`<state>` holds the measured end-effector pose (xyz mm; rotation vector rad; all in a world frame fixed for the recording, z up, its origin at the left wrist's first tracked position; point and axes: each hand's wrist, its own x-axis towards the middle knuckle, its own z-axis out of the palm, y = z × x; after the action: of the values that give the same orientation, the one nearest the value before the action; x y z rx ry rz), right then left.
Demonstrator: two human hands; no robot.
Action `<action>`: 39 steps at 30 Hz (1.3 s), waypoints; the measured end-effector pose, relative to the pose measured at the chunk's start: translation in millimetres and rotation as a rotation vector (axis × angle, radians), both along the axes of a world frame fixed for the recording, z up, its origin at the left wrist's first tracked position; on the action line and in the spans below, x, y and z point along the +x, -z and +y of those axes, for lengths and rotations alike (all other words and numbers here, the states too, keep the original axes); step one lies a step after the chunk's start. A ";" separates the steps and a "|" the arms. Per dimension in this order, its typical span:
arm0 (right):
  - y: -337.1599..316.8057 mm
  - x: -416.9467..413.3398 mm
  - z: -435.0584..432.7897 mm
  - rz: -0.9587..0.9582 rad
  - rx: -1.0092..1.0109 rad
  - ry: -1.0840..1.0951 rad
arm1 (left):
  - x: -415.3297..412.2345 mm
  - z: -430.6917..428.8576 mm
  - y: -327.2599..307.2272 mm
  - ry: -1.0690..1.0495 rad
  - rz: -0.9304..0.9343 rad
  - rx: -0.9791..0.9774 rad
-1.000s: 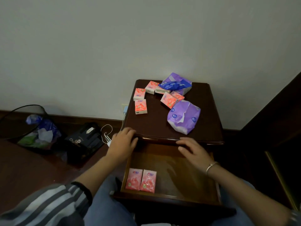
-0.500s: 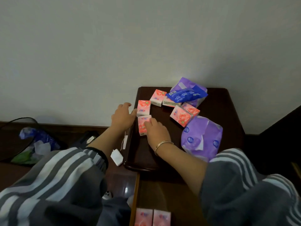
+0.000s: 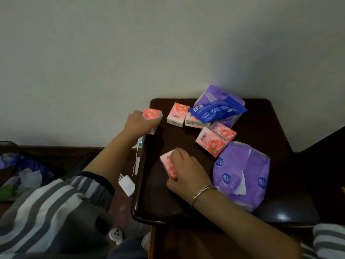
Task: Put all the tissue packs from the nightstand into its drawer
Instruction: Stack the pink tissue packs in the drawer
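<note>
My left hand (image 3: 137, 125) grips a small pink tissue pack (image 3: 152, 115) at the far left corner of the dark nightstand (image 3: 155, 200). My right hand (image 3: 186, 171) holds another pink pack (image 3: 167, 162) near the middle left of the top. Several more pink packs lie behind, one (image 3: 177, 114) by the back edge and one (image 3: 212, 142) tilted in the middle. A blue pack (image 3: 217, 110) rests on a purple pack (image 3: 226, 95) at the back. A large purple pack (image 3: 242, 176) lies right of my right hand. The drawer is out of frame below.
A white charger plug (image 3: 127, 185) with its cable hangs beside the nightstand's left edge. A bin with bags (image 3: 22, 171) stands on the floor at the left. The white wall runs behind. A dark wooden panel (image 3: 326, 143) borders the right.
Both hands left the drawer edge and reached up onto the top. Since half a second ago each hand has taken hold of a pink pack and lifted it.
</note>
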<state>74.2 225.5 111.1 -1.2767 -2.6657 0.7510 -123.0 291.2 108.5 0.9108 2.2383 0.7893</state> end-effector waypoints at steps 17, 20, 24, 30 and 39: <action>-56.1 159.5 13.6 0.409 -0.008 0.323 | 60.4 84.0 -25.4 0.071 -0.034 -0.311; -54.4 150.5 18.6 0.460 -0.028 0.300 | 54.1 74.7 -17.5 0.014 -0.108 -0.300; -52.2 119.7 39.7 0.431 -0.023 0.251 | 41.4 43.5 -5.9 -0.027 -0.064 -0.302; -27.1 70.0 57.8 0.003 0.169 0.140 | 40.8 -30.5 9.8 0.018 0.161 -0.367; -18.8 50.1 67.2 -0.034 0.167 0.317 | 59.4 -69.0 14.0 -0.110 0.069 -0.204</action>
<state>124.3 292.8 129.9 -1.6211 -2.4018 0.4579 -63.6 222.2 94.5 0.7332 2.3945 0.5716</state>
